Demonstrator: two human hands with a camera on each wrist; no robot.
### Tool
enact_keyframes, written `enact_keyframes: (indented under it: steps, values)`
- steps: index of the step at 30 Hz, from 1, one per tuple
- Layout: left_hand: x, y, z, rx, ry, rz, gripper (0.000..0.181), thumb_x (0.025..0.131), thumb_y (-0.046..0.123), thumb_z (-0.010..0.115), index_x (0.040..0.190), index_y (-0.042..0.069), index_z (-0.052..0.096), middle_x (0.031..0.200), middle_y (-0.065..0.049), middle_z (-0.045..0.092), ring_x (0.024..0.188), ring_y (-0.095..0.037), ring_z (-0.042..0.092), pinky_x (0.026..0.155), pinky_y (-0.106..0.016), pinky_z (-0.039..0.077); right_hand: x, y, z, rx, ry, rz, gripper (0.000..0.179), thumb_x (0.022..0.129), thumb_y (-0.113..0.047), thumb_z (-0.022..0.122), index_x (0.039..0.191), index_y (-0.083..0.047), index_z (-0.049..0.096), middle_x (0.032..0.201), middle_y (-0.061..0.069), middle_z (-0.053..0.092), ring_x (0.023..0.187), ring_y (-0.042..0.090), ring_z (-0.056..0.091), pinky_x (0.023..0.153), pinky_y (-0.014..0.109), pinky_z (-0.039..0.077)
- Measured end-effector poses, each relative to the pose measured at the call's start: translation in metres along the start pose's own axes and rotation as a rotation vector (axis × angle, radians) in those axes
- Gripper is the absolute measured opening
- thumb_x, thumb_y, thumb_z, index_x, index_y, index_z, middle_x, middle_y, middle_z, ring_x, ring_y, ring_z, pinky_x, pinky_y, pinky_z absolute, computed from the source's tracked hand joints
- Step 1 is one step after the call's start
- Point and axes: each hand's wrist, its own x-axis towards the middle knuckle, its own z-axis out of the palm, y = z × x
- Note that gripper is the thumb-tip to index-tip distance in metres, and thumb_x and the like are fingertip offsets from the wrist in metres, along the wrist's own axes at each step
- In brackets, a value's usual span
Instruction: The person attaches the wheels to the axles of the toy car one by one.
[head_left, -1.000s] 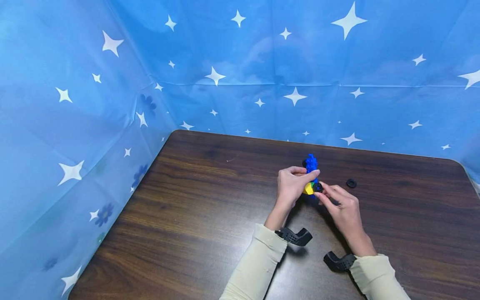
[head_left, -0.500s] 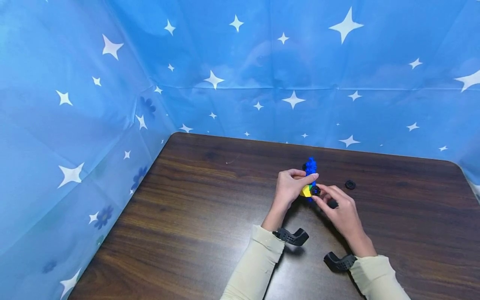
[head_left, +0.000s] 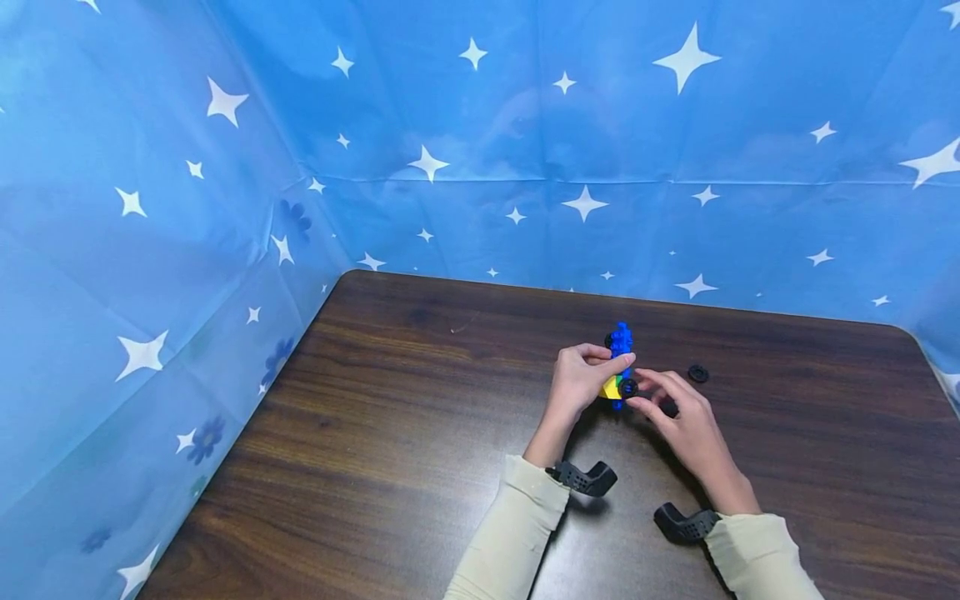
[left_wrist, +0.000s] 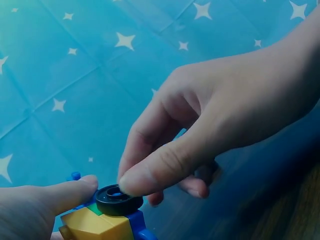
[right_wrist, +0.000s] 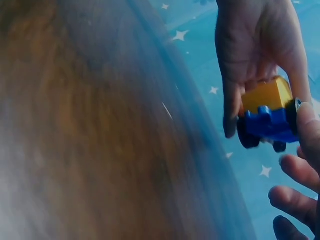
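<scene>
A small toy car (head_left: 622, 340) of blue building bricks, with yellow and green parts, is held between the thumb and fingers of my left hand (head_left: 576, 383). On the car's side facing right sits a black wheel (left_wrist: 112, 202). The thumb and index finger of my right hand (head_left: 690, 421) are at that wheel's edge, the thumb touching it in the left wrist view. A small dark object (left_wrist: 206, 172) lies among the right hand's other fingers, mostly hidden. More black wheels show under the yellow block (right_wrist: 267, 95) in the right wrist view.
A loose black tyre (head_left: 698, 373) lies on the dark wooden table (head_left: 360, 433), to the right of the car. Blue cloth with white stars (head_left: 480, 125) hangs behind and left of the table. Black camera mounts (head_left: 592, 479) sit at both wrists.
The right thumb and index finger have loosened a little around the wheel and spread slightly apart. Both hands and the car appear slightly lower in the head view, as does the whole scene.
</scene>
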Motion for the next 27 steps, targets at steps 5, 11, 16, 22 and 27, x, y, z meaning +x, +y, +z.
enact_keyframes:
  steps: [5,11,16,22,27]
  values:
    - [-0.001,-0.001,-0.001,-0.011,-0.018,-0.002,0.037,0.084,0.036,0.088,0.099,0.004,0.076,0.092,-0.007,0.076,0.075,-0.009,0.066,0.065,-0.024,0.056,-0.002,0.003,-0.007,-0.041,-0.087,0.010,0.028,0.100,-0.014,0.071,0.127,-0.010,0.072,0.109,0.004,0.074,0.095,0.015,0.068,0.079,0.022,0.053]
    - [-0.002,-0.003,-0.002,0.004,-0.037,-0.002,0.040,0.084,0.038,0.087,0.101,0.004,0.075,0.094,-0.007,0.076,0.075,-0.009,0.065,0.065,-0.023,0.055,-0.003,0.011,-0.016,-0.058,-0.207,-0.019,0.018,0.103,-0.014,0.066,0.117,-0.010,0.077,0.109,0.002,0.075,0.100,0.017,0.070,0.084,0.032,0.056]
    - [0.000,-0.003,-0.002,0.016,-0.041,0.005,0.039,0.085,0.038,0.087,0.101,0.004,0.075,0.094,-0.007,0.078,0.074,-0.008,0.066,0.064,-0.022,0.055,-0.002,0.019,-0.022,-0.035,-0.249,-0.053,0.022,0.097,-0.010,0.073,0.118,-0.013,0.077,0.111,0.000,0.075,0.102,0.012,0.069,0.087,0.016,0.051]
    - [0.000,-0.002,-0.003,0.013,-0.044,-0.003,0.037,0.085,0.038,0.087,0.100,0.005,0.076,0.095,-0.007,0.079,0.075,-0.008,0.067,0.065,-0.023,0.055,0.000,0.025,-0.031,-0.056,-0.273,-0.045,0.025,0.095,-0.011,0.075,0.120,-0.013,0.076,0.113,0.000,0.075,0.103,0.016,0.069,0.088,0.018,0.050]
    - [0.000,-0.002,-0.003,0.021,-0.033,0.003,0.038,0.085,0.038,0.087,0.100,0.005,0.075,0.095,-0.007,0.078,0.075,-0.008,0.066,0.067,-0.024,0.056,0.000,0.027,-0.039,-0.075,-0.300,-0.020,0.025,0.096,-0.014,0.075,0.121,-0.011,0.076,0.113,0.001,0.074,0.102,0.020,0.069,0.087,0.028,0.054]
